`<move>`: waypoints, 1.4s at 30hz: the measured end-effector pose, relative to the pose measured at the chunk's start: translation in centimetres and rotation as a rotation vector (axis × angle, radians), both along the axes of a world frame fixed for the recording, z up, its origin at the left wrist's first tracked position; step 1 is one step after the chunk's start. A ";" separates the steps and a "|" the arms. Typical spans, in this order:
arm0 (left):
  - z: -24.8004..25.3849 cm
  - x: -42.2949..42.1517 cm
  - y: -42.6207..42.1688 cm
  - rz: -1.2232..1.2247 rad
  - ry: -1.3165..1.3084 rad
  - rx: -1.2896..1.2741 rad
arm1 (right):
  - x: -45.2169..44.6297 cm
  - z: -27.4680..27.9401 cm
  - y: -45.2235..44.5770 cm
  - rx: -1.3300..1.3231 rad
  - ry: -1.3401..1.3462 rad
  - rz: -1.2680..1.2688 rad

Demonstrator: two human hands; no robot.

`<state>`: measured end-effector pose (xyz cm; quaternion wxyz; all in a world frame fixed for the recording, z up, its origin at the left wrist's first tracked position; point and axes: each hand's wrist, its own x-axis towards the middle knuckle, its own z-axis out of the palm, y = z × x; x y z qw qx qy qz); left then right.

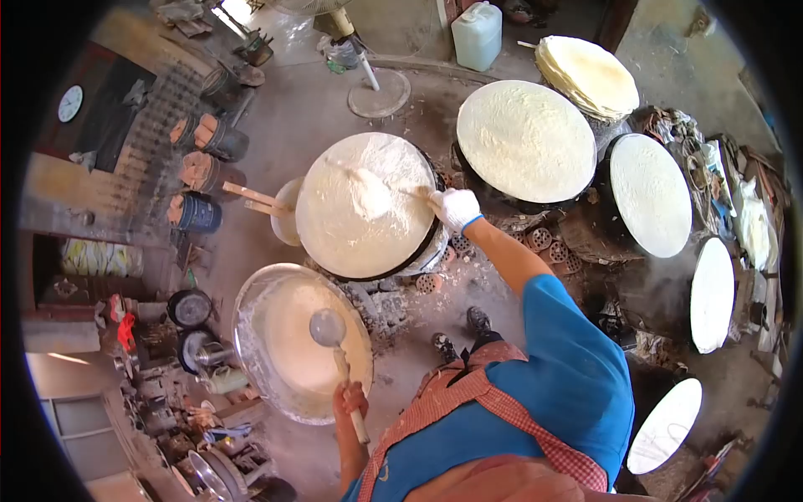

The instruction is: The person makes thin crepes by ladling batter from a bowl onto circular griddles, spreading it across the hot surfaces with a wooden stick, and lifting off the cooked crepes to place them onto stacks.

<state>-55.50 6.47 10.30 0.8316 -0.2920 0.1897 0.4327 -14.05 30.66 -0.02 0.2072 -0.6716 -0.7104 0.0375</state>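
My left hand (350, 399) is closed around the wooden handle of a ladle (327, 327). The ladle's round bowl is over a wide metal basin (246, 303) of pale, creamy batter (293, 351). In a white glove, my right hand (457, 208) grips a thin tool, possibly a batter spreader (418, 193), over a large round griddle (322, 243). A pale layer of batter covers this griddle, with a brighter wet mound (370, 197) near its middle. The spreader's far end is blurred.
To the right stand more round griddles with pale sheets, one (527, 142) nearest. Behind them is a stack of flat round sheets (590, 75). Wooden handles (255, 197) stick out left of my griddle. Buckets (196, 212) and a fan stand (378, 92) are farther back; perforated bricks (539, 240) lie low.
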 end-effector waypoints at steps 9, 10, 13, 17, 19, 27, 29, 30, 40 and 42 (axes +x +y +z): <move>-2.7 1.8 11.7 -0.274 0.313 0.257 | 2.1 1.4 -5.7 -0.057 -0.097 -0.056; -2.4 3.0 12.9 -0.274 0.394 0.365 | 1.4 2.0 -6.6 -0.038 -0.063 -0.001; 0.3 7.1 16.0 -0.195 0.502 0.352 | 2.0 3.8 -8.5 0.011 0.010 -0.003; -1.6 10.2 19.5 -0.185 0.528 0.248 | 1.5 0.9 -11.2 -0.099 -0.205 -0.292; -2.8 13.4 20.5 -0.176 0.689 0.281 | -0.8 -1.4 -13.8 -0.078 -0.251 -0.134; -1.5 7.8 10.9 -0.308 0.506 0.459 | -6.7 4.0 -19.7 0.290 0.211 -0.220; -2.7 6.0 8.4 -0.326 0.454 0.362 | -7.5 2.8 -22.1 0.208 0.233 -0.200; -2.6 5.8 8.7 -0.383 0.284 0.296 | -7.9 3.1 -22.2 0.156 0.139 -0.247; 4.8 6.9 6.9 -0.665 0.340 0.245 | -8.0 5.2 -20.9 0.111 0.174 -0.302; 1.8 6.2 7.3 -0.880 0.393 0.165 | -5.8 1.9 -21.1 -0.230 0.041 -0.336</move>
